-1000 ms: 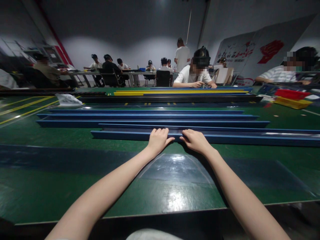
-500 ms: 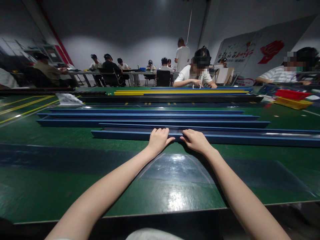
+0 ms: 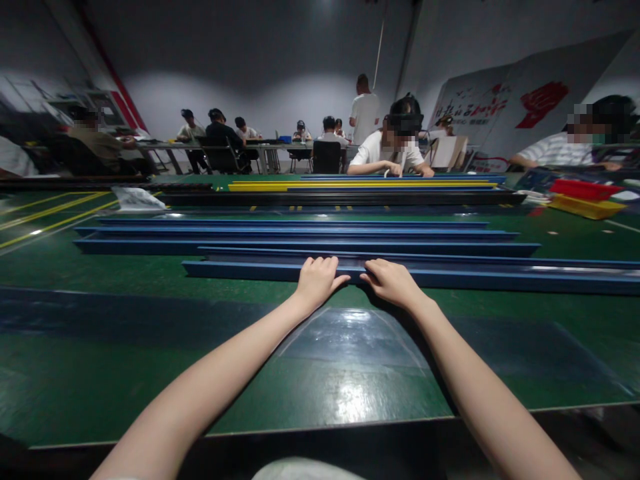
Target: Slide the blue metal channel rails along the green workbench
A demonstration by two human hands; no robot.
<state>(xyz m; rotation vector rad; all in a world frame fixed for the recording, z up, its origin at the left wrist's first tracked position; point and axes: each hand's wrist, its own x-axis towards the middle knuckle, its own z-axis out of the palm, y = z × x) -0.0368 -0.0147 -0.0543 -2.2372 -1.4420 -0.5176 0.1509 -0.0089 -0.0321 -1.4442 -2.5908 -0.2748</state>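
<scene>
A long blue channel rail [image 3: 240, 270] lies crosswise on the green table [image 3: 100, 373], nearest to me. My left hand [image 3: 316, 280] rests on its near edge with the fingers curled over the top and the thumb pointing right. My right hand [image 3: 393, 280] grips the same rail just to the right, fingers bent over its edge. The two thumbs almost meet. Both forearms stretch out over the table from the near edge.
Several more blue rails [image 3: 300, 235] lie parallel behind, then black [image 3: 340, 199] and yellow rails [image 3: 360, 186]. Red and yellow trays [image 3: 583, 197] sit far right. A person [image 3: 387, 150] works across the table, another [image 3: 565, 148] at right, others at far tables.
</scene>
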